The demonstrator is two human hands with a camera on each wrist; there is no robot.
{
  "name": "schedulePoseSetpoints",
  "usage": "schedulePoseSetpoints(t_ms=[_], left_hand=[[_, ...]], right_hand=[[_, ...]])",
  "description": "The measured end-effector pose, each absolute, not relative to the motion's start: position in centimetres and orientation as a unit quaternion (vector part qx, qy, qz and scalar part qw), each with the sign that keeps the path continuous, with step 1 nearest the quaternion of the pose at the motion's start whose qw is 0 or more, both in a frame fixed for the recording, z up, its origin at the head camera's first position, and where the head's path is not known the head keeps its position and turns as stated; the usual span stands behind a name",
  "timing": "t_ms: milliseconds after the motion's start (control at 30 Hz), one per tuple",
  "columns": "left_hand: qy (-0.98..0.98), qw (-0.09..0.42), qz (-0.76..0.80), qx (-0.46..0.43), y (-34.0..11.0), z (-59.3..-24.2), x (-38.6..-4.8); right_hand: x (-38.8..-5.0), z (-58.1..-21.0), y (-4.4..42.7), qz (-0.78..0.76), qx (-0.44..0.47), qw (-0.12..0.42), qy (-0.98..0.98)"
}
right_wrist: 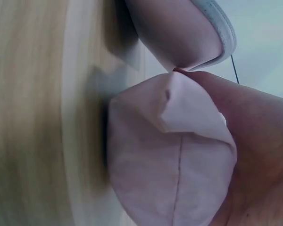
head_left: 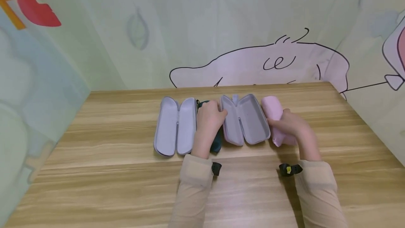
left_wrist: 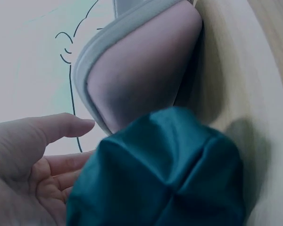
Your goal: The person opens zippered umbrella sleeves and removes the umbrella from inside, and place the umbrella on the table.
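My left hand point(head_left: 209, 115) lies over a dark green folded umbrella point(head_left: 216, 141), its fingers curled at the far part. In the left wrist view, the green fabric end point(left_wrist: 165, 174) covers part of those fingers, and the thumb point(left_wrist: 68, 127) stands apart from it. On the right, my right hand point(head_left: 292, 124) grips a pink folded umbrella point(head_left: 272, 106). Its seamed end point(right_wrist: 174, 155) fills the middle of the right wrist view, hiding most of the fingers. Between the hands, an open case point(head_left: 253, 122) with grey lining and a pinkish shell point(left_wrist: 141, 61) lies spread.
A second open case point(head_left: 167, 129), lined in pale grey, lies left of my left hand. All of it rests on a wood-grain table point(head_left: 110, 171). Behind the table hangs a printed cloth point(head_left: 190, 27) with cartoon drawings.
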State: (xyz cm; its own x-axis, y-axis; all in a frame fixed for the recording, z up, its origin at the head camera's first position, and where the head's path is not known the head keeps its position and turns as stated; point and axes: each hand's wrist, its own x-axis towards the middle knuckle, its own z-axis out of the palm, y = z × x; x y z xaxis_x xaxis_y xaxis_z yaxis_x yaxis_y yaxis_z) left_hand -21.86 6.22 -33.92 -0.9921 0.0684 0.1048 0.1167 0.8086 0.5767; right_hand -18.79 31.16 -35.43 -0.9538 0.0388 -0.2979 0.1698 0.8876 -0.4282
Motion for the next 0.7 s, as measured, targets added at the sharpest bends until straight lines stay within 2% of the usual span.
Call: schedulePoseSetpoints(t_ms=[300, 700], left_hand=[[-0.957, 0.034, -0.282, -0.064, 6.4, -34.1, -22.1], [-0.956, 0.069, -0.271, -0.094, 6.1, -34.3, -21.6]], right_hand=[[-18.8, -34.8, 30.9, -0.232, 0.039, 0.092, 0.968], [-18.8, -33.4, 29.6, -0.189, 0.048, 0.017, 0.981]])
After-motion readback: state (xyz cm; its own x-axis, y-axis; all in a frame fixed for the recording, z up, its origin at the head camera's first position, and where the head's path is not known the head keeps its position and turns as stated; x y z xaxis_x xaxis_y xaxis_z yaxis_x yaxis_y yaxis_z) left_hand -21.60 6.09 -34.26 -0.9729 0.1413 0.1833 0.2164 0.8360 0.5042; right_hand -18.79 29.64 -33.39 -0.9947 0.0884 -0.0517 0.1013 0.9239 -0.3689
